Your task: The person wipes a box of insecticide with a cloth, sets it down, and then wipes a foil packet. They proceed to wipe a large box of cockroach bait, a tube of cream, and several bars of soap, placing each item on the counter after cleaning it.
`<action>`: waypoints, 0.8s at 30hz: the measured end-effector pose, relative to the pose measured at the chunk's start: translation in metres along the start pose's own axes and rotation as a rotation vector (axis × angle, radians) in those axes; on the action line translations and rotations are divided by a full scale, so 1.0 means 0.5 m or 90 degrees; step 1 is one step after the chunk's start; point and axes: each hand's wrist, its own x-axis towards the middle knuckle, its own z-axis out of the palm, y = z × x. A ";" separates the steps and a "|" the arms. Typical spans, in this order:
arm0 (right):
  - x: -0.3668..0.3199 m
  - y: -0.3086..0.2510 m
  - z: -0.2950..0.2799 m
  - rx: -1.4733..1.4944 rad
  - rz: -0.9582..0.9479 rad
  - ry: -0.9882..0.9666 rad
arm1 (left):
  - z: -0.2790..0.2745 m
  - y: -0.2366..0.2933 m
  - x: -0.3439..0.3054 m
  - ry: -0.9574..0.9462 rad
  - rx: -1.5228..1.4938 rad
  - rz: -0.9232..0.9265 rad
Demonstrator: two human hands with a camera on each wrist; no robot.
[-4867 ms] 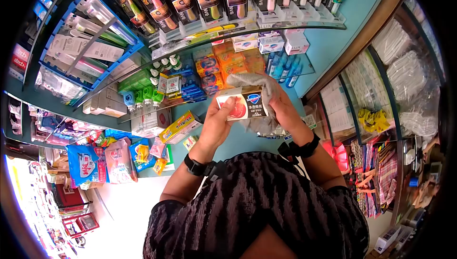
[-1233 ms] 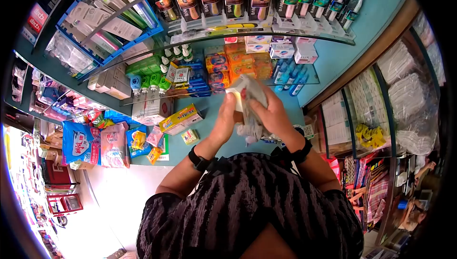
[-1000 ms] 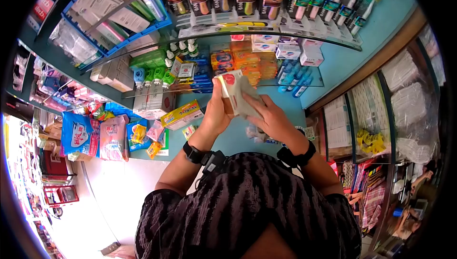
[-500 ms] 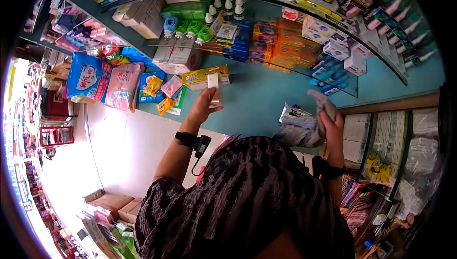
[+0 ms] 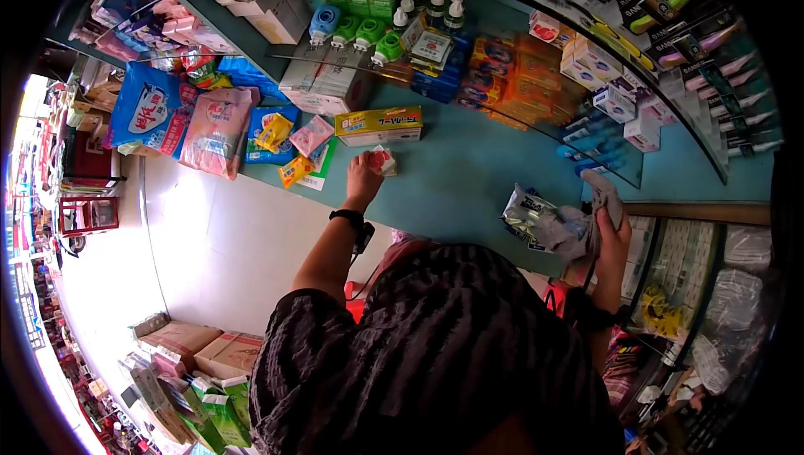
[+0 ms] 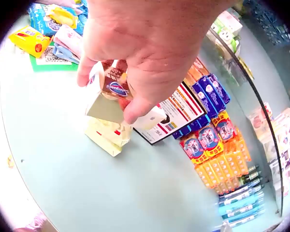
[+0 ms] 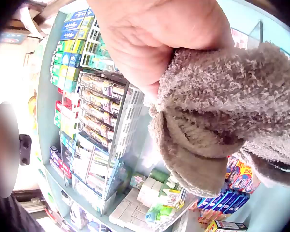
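My left hand [image 5: 363, 183] pinches a soap box [image 6: 117, 86] marked Safeguard between thumb and fingers, low over the teal counter [image 5: 444, 183]. A small pale yellow carton [image 6: 108, 136] lies right by the soap box, which partly overlaps it in the left wrist view. Behind that hand stands a long yellow box [image 5: 381, 124]. At the right, my right hand [image 5: 614, 244] grips a grey fluffy cloth [image 7: 208, 108], bunched up with its folds hanging from the fingers. A white and black packet [image 5: 526, 210] lies on the counter left of the cloth.
Bags of detergent [image 5: 152, 116] and small packets [image 5: 310, 135] line the counter's left end. A glass shelf edge [image 5: 519, 124] curves in front of stacked orange soap packs [image 5: 523, 78] and blue bottles [image 5: 590, 145]. Cartons [image 5: 228, 354] stand on the floor lower left.
Both hands were together on the soap box, with the cloth against it. They have parted: the left carried the box leftward and down to the counter, the right moved rightward with the cloth.
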 end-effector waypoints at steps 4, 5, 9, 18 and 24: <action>-0.010 -0.010 0.006 0.056 0.015 0.002 | 0.011 0.001 0.025 0.019 0.034 0.040; -0.011 -0.009 0.004 0.063 0.020 -0.002 | 0.012 0.003 0.029 0.014 0.041 0.041; -0.022 -0.010 -0.001 0.062 0.025 -0.011 | 0.038 -0.021 0.050 -0.024 0.039 0.047; -0.022 -0.030 0.006 0.053 -0.010 0.012 | -0.044 0.060 0.032 -0.072 -0.065 0.138; -0.007 -0.007 -0.036 0.121 -0.032 0.012 | -0.126 0.284 0.057 -0.229 -0.449 0.152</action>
